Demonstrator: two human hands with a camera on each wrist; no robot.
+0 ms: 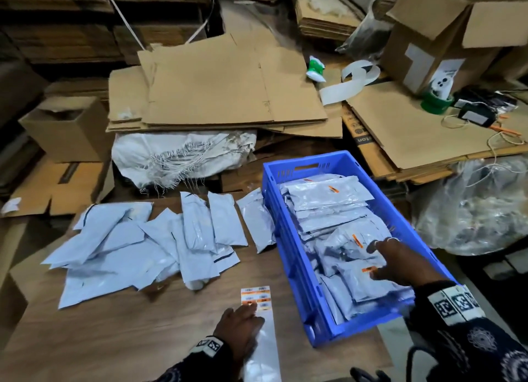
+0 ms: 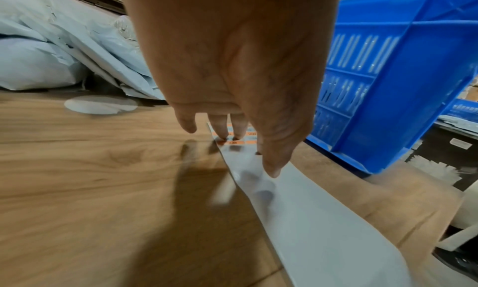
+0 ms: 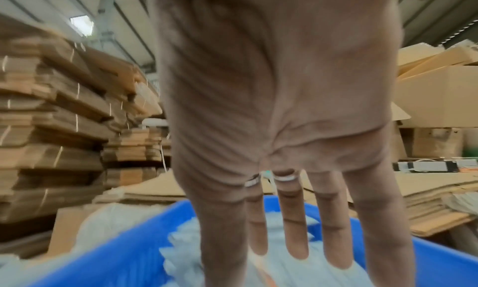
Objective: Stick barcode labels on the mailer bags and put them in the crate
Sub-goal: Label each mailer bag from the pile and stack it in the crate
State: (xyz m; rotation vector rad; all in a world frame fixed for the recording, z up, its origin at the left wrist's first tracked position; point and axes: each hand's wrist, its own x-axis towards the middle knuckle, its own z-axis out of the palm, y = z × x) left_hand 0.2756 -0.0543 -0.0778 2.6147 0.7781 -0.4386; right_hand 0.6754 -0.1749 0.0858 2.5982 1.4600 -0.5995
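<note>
A blue crate [image 1: 288,227] stands on the right of the wooden table [image 1: 114,330], full of pale mailer bags [image 1: 328,207] bearing orange barcode labels. My right hand [image 1: 397,263] is spread over the bags inside the crate [image 3: 116,250], fingers [image 3: 294,230] straight, holding nothing. My left hand [image 1: 243,319] rests with straight fingers on the label sheet [image 1: 261,333], a long white strip with several orange labels at its far end. The fingertips [image 2: 227,131] press on the orange labels [image 2: 241,142]. Unlabelled mailer bags [image 1: 137,244] lie heaped on the table's left.
Flattened cardboard [image 1: 217,81] is stacked behind the table, above a white woven sack [image 1: 183,156]. An open carton [image 1: 445,36], green tape roll [image 1: 435,103] and a loose paper strip [image 1: 351,81] sit back right. A clear plastic bag [image 1: 480,207] lies right of the crate.
</note>
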